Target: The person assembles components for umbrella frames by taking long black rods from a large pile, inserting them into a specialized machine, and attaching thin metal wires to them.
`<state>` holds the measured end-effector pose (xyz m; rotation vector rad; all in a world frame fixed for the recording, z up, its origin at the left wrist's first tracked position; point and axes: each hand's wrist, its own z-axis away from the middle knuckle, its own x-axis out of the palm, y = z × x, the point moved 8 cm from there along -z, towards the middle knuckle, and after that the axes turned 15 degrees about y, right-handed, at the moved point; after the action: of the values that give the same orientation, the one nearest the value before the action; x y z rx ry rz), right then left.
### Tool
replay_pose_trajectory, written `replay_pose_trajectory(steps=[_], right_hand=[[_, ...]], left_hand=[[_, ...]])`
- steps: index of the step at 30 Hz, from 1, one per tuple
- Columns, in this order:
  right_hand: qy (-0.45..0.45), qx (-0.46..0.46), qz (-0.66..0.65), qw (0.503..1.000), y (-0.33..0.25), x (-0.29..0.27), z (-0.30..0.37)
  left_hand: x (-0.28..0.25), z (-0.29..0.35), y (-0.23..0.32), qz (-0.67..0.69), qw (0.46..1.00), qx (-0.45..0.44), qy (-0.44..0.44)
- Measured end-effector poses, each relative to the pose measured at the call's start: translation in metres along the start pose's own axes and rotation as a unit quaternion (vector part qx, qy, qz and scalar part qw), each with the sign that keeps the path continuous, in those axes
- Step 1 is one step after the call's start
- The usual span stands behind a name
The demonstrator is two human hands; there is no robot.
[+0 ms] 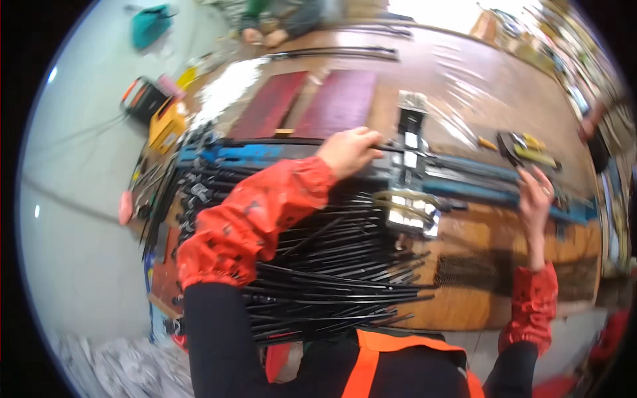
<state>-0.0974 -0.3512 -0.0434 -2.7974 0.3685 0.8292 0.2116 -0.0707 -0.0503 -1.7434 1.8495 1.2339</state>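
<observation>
My left hand [350, 154], in a red sleeve cover, is closed on a thin black rod [306, 141]. The rod lies along a long blue rail [458, 186] and reaches the upright metal clamp fixture [413, 142] just right of my fingers. On the fixture's near side is a bright metal block with a yellowish loop [406, 204] around it. My right hand [535, 192] is raised over the right part of the rail, fingers bent. Blur hides whether its fingertips grip anything. Just beyond them lies a dark-headed hand tool [509, 147].
Many loose black rods [345, 272] cover the near left bench. Two dark red boards [338, 103] lie beyond the rail. A yellow box [167, 126] stands at the left. Other people's hands [265, 37] show at the far edge, and another person's arm [594, 119] at right.
</observation>
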Motion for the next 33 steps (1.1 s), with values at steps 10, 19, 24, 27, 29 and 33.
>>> replay_pose_trajectory(steps=[10, 19, 24, 27, 29, 33], right_hand=[[-0.017, -0.019, -0.13, 0.991, -0.113, 0.0, 0.037], [-0.1, 0.131, -0.335, 0.928, -0.131, 0.032, 0.049], [-0.201, 0.254, -0.352, 0.878, -0.126, 0.066, 0.046], [-0.274, 0.034, -0.204, 0.939, -0.131, 0.06, 0.068], [-0.238, -0.047, -0.177, 0.954, -0.138, 0.048, 0.086], [-0.287, 0.065, -0.216, 0.931, -0.134, 0.075, 0.099]], left_hand=[[0.016, -0.002, 0.008, -0.16, 0.985, -0.007, -0.057], [0.012, 0.006, 0.012, -0.157, 0.987, 0.029, -0.008], [0.013, 0.015, 0.006, -0.168, 0.978, 0.113, 0.053], [0.007, 0.003, 0.009, -0.193, 0.959, 0.197, 0.064], [-0.006, -0.001, -0.004, -0.172, 0.943, 0.262, 0.112], [-0.036, 0.013, -0.079, -0.128, 0.966, 0.204, 0.095]])
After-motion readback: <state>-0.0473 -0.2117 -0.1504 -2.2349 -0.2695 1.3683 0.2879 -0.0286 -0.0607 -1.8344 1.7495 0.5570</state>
